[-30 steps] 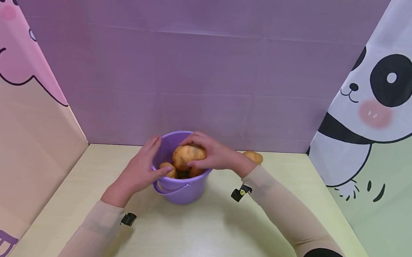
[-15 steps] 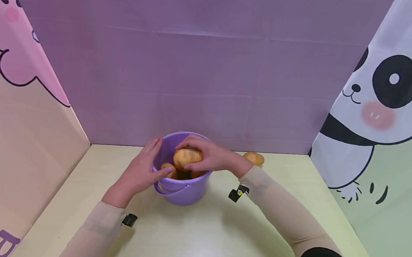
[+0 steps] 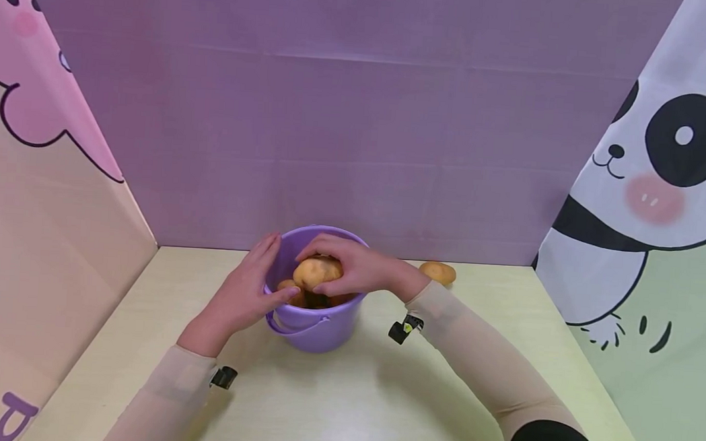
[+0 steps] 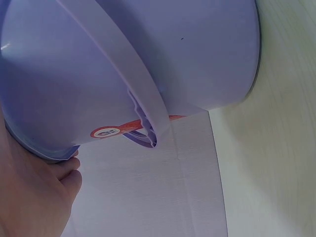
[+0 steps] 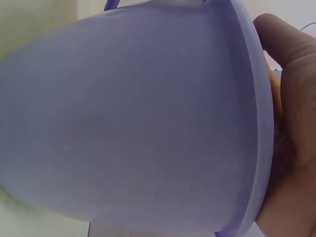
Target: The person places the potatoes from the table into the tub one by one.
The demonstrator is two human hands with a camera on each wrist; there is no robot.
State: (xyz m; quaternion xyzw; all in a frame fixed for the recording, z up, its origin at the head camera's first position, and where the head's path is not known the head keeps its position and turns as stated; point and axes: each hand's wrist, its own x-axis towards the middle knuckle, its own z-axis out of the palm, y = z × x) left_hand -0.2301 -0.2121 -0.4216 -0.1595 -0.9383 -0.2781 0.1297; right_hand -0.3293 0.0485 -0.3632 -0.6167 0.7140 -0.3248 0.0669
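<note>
A purple bucket [image 3: 322,330] stands upright on the table, its handle hanging at the front. My right hand [image 3: 356,269] reaches over its right rim and grips a large potato [image 3: 315,272] inside the mouth, thumb in front and fingers behind. Beneath it, partly covered, lie other potatoes, one of them a smaller potato [image 3: 288,289] at the left. My left hand [image 3: 240,293] holds the bucket's left rim, with the thumb over the edge by the smaller potato. In the left wrist view its fingertips [image 4: 71,180] show at the rim; the right wrist view is mostly bucket wall [image 5: 138,113].
A single potato [image 3: 437,273] lies on the table [image 3: 341,409] by the back edge, right of the bucket and behind the right forearm. A purple wall sheet [image 3: 345,146] rises behind. Printed side panels, one with a panda [image 3: 654,151], flank the table.
My right hand has lowered the large potato slightly deeper into the bucket and a little leftward. The left hand keeps its place at the rim, and the view has shifted slightly.
</note>
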